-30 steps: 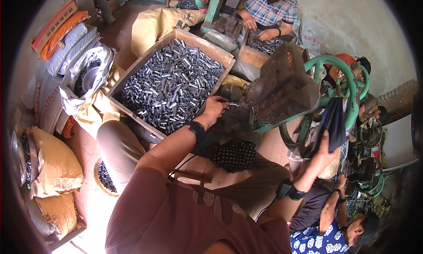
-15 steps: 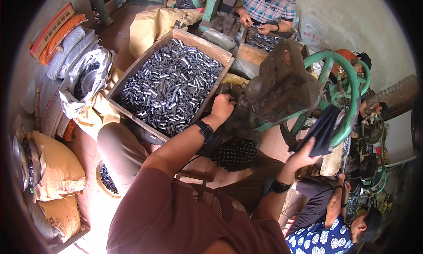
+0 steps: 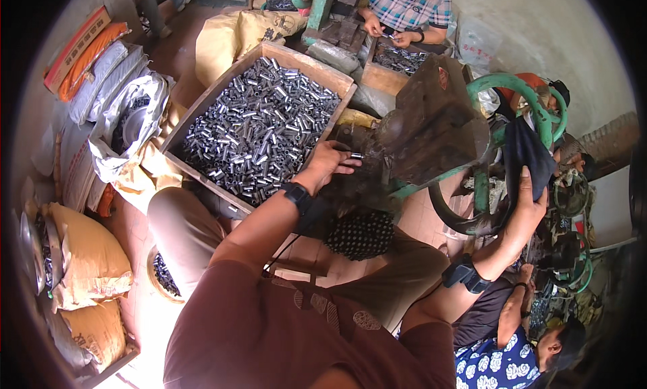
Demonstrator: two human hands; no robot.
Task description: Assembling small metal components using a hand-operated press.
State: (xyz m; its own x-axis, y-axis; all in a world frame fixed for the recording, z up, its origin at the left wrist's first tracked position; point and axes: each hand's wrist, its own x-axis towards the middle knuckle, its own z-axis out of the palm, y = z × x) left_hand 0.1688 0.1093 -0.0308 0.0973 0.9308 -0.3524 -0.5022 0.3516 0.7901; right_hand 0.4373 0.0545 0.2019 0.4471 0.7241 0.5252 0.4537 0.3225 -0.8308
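1. At the dark iron machine (image 3: pixel 431 119), the left hand (image 3: pixel 330 161) pinches a small metal tube (image 3: pixel 356 156) in its fingers; the tube juts toward three o'clock, and whether it touches the machine's bed cannot be told.
2. Between three and four o'clock from it, well apart, the right hand (image 3: pixel 531 195) grasps a dark cloth (image 3: pixel 527 150) draped at the rim of the green wheel (image 3: pixel 513 83); whether the fingers wrap the rim beneath is hidden.
3. Just beside the left hand, toward ten o'clock, a wooden box (image 3: pixel 315 63) holds a heap of similar tubes (image 3: pixel 263 123).
4. Near five o'clock lies some white-dotted black fabric (image 3: pixel 359 234).
5. Farther out, at one o'clock, a co-worker in a checked shirt (image 3: pixel 411 15) handles small parts.
6. By judgement, the step in hand is handling one tube at the machine; the next move calls for a steady, exact pinch on the left, fingers clear of the machine's working parts, and a firm hold at the wheel.
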